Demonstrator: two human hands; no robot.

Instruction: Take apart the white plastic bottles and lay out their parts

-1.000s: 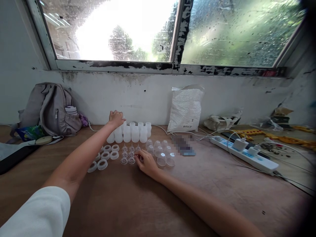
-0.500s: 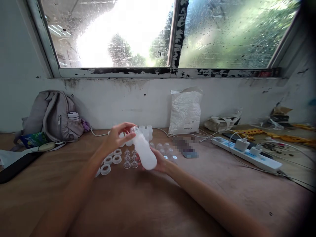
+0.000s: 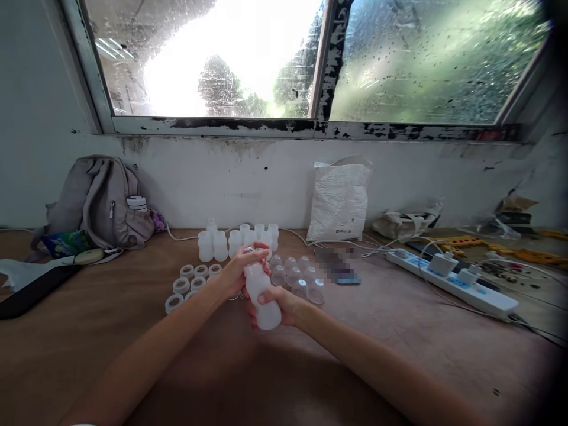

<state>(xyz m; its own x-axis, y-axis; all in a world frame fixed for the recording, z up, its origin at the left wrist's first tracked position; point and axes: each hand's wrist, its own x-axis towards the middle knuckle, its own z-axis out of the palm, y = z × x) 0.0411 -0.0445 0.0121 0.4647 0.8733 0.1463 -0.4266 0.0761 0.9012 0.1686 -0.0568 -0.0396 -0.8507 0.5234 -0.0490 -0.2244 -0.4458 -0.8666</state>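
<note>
Left hand (image 3: 240, 267) and right hand (image 3: 284, 303) grip 1 bottle (image 3: 268, 317).

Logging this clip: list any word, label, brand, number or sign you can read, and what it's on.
No text can be read.
White bag: dark print near the bottom, too small.
Green-and-blue packet: markings too blurred.
Clear domed caps: pale spots, nothing legible.
Held bottle: no lettering visible.
</note>
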